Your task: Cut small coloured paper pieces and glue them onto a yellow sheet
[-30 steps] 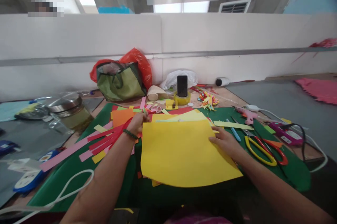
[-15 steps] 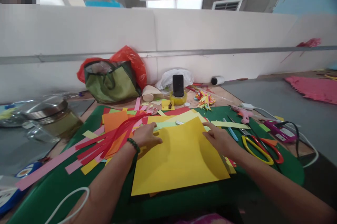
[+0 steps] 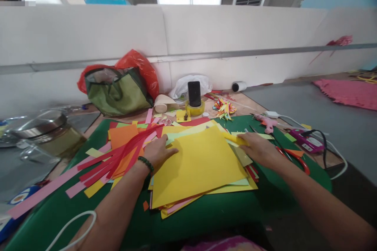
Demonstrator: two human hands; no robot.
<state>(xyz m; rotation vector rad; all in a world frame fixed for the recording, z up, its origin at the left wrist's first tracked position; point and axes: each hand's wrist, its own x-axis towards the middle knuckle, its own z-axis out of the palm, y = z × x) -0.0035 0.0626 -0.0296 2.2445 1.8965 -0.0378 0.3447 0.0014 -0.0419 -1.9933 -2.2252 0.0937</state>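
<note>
Before me lies a large yellow paper sheet (image 3: 200, 164) on a loose stack of coloured papers, with pale green sheets showing beneath. My left hand (image 3: 157, 152), wearing a dark beaded bracelet, rests at the stack's left edge, thumb apart from the fingers. Over the right side, my right hand (image 3: 257, 148) is closed on a narrow yellow piece (image 3: 234, 138), seemingly paper. Its exact shape is partly hidden by the fingers. To the left lie red paper strips (image 3: 118, 160) and an orange sheet (image 3: 122, 137). Red-handled scissors (image 3: 304, 166) lie beyond my right forearm.
A phone (image 3: 194, 94) stands upright in a yellow tape roll (image 3: 198, 109) at the back. A green bag (image 3: 118, 92) and a lidded glass jar (image 3: 51, 133) are on the left. A pink glue gun (image 3: 268, 123) and a purple power strip (image 3: 308, 140) lie right.
My right hand has moved right, off the large yellow sheet's edge, and now holds a narrow yellow piece. The sheet lies lower on the stack, exposing papers beneath. The view has shifted slightly.
</note>
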